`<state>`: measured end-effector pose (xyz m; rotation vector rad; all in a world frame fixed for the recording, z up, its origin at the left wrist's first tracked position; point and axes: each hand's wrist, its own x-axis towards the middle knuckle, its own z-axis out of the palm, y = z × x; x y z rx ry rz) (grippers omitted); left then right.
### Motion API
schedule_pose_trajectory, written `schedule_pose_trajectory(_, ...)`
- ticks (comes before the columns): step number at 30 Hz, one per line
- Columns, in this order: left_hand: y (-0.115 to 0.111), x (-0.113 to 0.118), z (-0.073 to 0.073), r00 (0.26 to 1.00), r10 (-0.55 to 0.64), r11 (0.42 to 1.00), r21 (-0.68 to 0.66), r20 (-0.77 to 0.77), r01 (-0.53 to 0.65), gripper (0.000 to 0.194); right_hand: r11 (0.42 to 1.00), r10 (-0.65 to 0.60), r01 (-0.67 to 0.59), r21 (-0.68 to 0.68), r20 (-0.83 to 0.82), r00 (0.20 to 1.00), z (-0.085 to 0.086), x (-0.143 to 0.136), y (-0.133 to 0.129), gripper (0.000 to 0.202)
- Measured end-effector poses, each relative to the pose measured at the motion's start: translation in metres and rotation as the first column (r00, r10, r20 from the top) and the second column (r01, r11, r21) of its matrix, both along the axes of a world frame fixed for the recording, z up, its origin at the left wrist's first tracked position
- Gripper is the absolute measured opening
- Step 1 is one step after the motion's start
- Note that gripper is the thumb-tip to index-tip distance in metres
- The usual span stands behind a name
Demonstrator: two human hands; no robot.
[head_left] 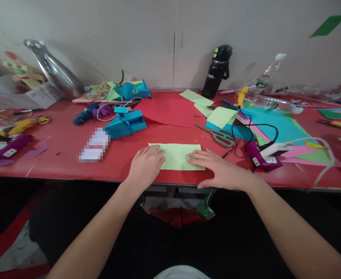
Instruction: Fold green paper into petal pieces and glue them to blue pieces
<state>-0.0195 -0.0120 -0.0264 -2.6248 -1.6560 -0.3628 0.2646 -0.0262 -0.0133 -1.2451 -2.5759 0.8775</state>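
Note:
A light green rectangular paper lies flat near the front edge of the red table. My left hand rests on its left end, fingers laid on the paper and pointing inward. On the right end lie the fingertips of my right hand, its fingers spread and its thumb over the table's front edge. Neither hand grips anything. Behind the paper is a large red sheet. Grey-handled scissors lie beyond my right hand, beside more light green paper.
Folded blue paper stands back left. On the right are a purple power strip with cables, blue sheets and a lying plastic bottle. A black bottle and a steel flask stand against the wall.

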Motion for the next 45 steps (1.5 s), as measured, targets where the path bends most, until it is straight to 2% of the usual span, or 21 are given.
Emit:
schedule_pose_trajectory(3,0.007,-0.002,-0.004,0.987,-0.118,0.978,-0.160,0.105,0.134,0.044,0.999,-0.011,0.009,-0.044,-0.039,0.999,0.002,0.011,0.003,0.065)
schedule_pose_trajectory(5,0.009,-0.003,-0.007,0.974,-0.170,0.960,-0.199,0.151,0.199,0.058,0.999,-0.043,0.042,-0.023,-0.050,0.998,0.001,0.016,0.005,0.056)
schedule_pose_trajectory(11,0.007,-0.003,-0.013,0.936,-0.293,0.943,-0.102,0.194,0.317,0.060,0.991,-0.036,0.044,0.126,-0.068,0.997,-0.003,0.012,0.008,0.037)
schedule_pose_trajectory(16,0.007,0.000,-0.018,0.891,-0.348,0.922,-0.063,0.292,0.381,0.055,0.994,-0.007,0.021,0.111,-0.126,0.992,-0.005,-0.004,0.007,0.025)
schedule_pose_trajectory(19,0.007,0.002,-0.020,0.872,-0.355,0.917,-0.055,0.336,0.395,0.053,0.993,-0.019,0.042,0.111,-0.206,0.978,-0.010,-0.013,0.008,0.023)
schedule_pose_trajectory(22,0.003,0.007,-0.017,0.863,-0.343,0.921,-0.046,0.370,0.386,0.046,0.979,-0.085,0.132,0.153,-0.281,0.956,-0.016,-0.024,0.011,0.021)
schedule_pose_trajectory(27,-0.005,0.016,-0.011,0.867,-0.276,0.940,-0.073,0.414,0.334,0.017,0.953,-0.223,0.266,0.145,-0.259,0.940,-0.023,-0.042,0.013,0.020)
schedule_pose_trajectory(28,-0.006,0.016,-0.010,0.870,-0.260,0.943,-0.081,0.419,0.321,0.017,0.945,-0.247,0.291,0.147,-0.259,0.934,-0.025,-0.044,0.013,0.026)
schedule_pose_trajectory(30,-0.007,0.017,-0.010,0.879,-0.206,0.954,-0.111,0.430,0.278,0.031,0.930,-0.275,0.326,0.168,-0.270,0.923,-0.028,-0.046,0.013,0.036)
schedule_pose_trajectory(32,-0.007,0.017,-0.011,0.892,-0.154,0.959,-0.153,0.426,0.239,0.050,0.912,-0.279,0.344,0.222,-0.277,0.920,-0.031,-0.046,0.014,0.040)
schedule_pose_trajectory(34,-0.007,0.017,-0.010,0.909,-0.141,0.958,-0.177,0.392,0.225,0.059,0.881,-0.279,0.355,0.312,-0.264,0.923,-0.034,-0.046,0.014,0.039)
schedule_pose_trajectory(38,-0.009,0.016,-0.007,0.935,-0.180,0.960,-0.152,0.305,0.234,0.056,0.792,-0.253,0.310,0.526,-0.178,0.951,-0.036,-0.046,0.008,0.031)
schedule_pose_trajectory(42,-0.012,0.017,-0.006,0.949,-0.229,0.960,-0.111,0.219,0.257,0.046,0.722,-0.291,0.296,0.625,-0.112,0.950,-0.034,-0.047,-0.004,0.031)
schedule_pose_trajectory(44,-0.013,0.018,-0.007,0.950,-0.261,0.956,-0.090,0.170,0.278,0.042,0.722,-0.295,0.296,0.625,-0.109,0.949,-0.034,-0.046,-0.008,0.033)
schedule_pose_trajectory(45,-0.013,0.018,-0.008,0.949,-0.279,0.953,-0.080,0.147,0.292,0.041,0.740,-0.280,0.286,0.609,-0.107,0.954,-0.034,-0.045,-0.010,0.033)
